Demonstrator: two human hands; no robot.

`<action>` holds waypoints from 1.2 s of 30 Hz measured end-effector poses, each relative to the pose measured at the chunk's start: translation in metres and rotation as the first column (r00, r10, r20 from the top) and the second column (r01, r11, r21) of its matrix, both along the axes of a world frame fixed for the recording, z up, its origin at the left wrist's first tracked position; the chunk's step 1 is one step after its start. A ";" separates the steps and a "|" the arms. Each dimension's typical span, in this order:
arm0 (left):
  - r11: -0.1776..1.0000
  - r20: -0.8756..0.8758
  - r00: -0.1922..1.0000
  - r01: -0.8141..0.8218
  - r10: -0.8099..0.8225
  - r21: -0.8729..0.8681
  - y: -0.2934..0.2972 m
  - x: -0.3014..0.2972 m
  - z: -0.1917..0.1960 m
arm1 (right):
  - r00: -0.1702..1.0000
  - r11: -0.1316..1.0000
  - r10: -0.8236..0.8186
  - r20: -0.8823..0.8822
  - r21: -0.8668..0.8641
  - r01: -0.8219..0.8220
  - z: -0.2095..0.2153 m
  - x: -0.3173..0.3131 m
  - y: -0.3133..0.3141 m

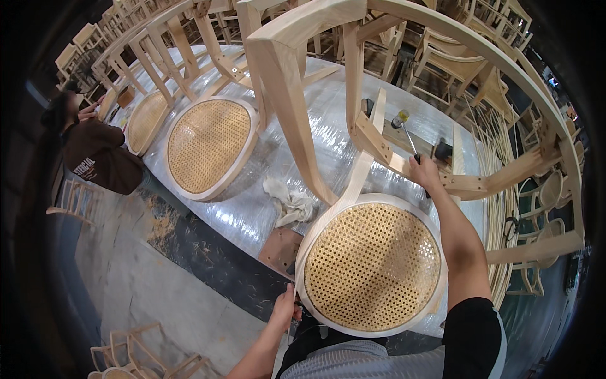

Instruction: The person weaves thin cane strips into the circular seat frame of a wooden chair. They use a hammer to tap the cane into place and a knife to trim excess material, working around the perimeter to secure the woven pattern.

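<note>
Furniture workshop, chair-making area. Unfinished wooden chairs (pixel 451 66) crowd the far right; chairs with woven-cane seats (pixel 372 265) rest along a glossy-topped workbench (pixel 243 205), with a co-worker (pixel 104 155) at its far left. A bundle of long, pale strips (pixel 497 158) at right and shavings (pixel 163 227) on the floor (pixel 126 265) at left further mark the setting.

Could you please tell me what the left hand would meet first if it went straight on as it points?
Most likely the left hand would meet the pale rim of the round woven seat, close beside it, though depth and contact are unclear.
</note>
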State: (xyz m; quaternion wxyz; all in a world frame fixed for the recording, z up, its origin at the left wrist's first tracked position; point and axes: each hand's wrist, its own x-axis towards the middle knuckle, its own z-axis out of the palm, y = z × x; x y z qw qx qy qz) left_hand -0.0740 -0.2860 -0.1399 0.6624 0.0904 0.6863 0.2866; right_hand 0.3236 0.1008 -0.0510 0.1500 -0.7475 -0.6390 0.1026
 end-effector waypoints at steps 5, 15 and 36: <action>0.986 -0.045 0.989 -0.139 0.143 0.088 -0.004 0.012 0.003 | 0.995 0.994 0.100 -0.027 0.046 -0.099 -0.026 -0.020 0.006; 0.957 -0.069 0.969 -0.221 0.237 0.185 -0.001 0.014 0.014 | 0.960 0.946 0.261 -0.105 0.225 -0.233 -0.042 -0.011 0.013; 0.969 -0.394 0.903 -0.084 0.172 0.232 -0.005 0.025 -0.009 | 0.971 0.932 0.239 0.017 0.277 -0.235 -0.034 -0.020 -0.004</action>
